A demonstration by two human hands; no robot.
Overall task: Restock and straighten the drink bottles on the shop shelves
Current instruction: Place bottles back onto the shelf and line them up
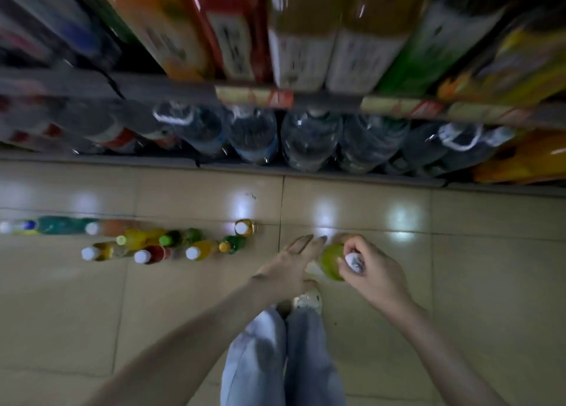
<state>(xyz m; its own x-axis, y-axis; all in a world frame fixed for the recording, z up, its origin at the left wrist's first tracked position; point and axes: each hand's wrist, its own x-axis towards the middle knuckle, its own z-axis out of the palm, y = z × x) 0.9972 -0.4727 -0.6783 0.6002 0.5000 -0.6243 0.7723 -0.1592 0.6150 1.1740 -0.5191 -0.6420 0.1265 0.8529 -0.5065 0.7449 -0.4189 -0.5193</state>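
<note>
Small drink bottles (159, 246) stood clustered on the tiled floor (459, 268) near the bottom shelf (245, 168), which held what looked like water jugs (309, 142).

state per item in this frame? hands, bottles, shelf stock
right hand: grips green bottle near its cap
left hand: open, fingers straight, beside that bottle
green bottle: held, white cap on
floor bottles: upright, capped, clustered on tiles
water bottles: upright in a row, bottom shelf
</note>
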